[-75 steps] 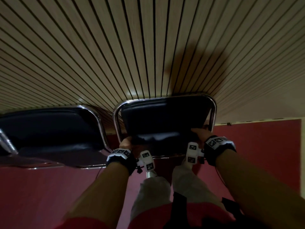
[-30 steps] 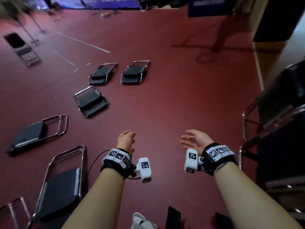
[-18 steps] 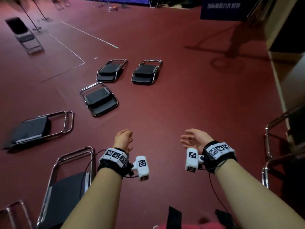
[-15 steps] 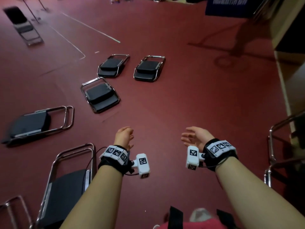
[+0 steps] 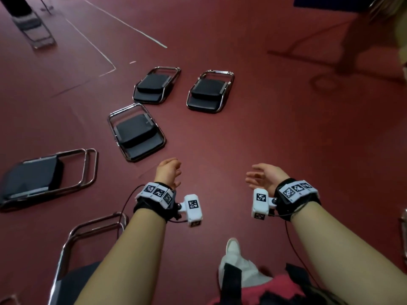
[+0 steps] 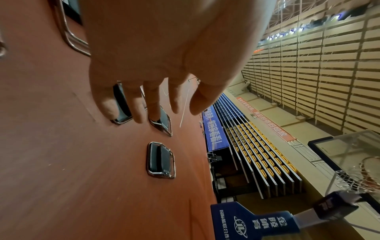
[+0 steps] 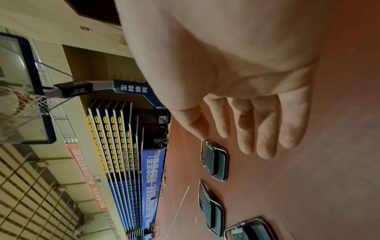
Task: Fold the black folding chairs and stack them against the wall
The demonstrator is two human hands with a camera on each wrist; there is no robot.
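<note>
Several folded black chairs with chrome frames lie flat on the red floor in the head view: two side by side at the far middle (image 5: 155, 85) (image 5: 209, 91), one nearer (image 5: 136, 132), one at the left (image 5: 37, 177), and one under my left forearm (image 5: 88, 243). My left hand (image 5: 169, 171) and right hand (image 5: 261, 176) hover at waist height over bare floor, palms facing each other, fingers relaxed, holding nothing. The left wrist view shows my left hand (image 6: 164, 65) with fingers loosely extended above a chair (image 6: 160, 160). The right wrist view shows my empty right hand (image 7: 246, 97) above three chairs (image 7: 214, 160).
An unfolded chair (image 5: 28, 23) stands at the far left corner. A chrome chair frame (image 5: 404, 236) shows at the right edge. My white shoe (image 5: 233, 249) steps forward. Bleachers (image 6: 257, 154) and a basketball hoop (image 6: 366, 175) stand beyond the floor.
2.5 s ago both hands held a folded chair against the slatted wall. Since then they let go and I turned to the floor; the chairs on it have drawn nearer.
</note>
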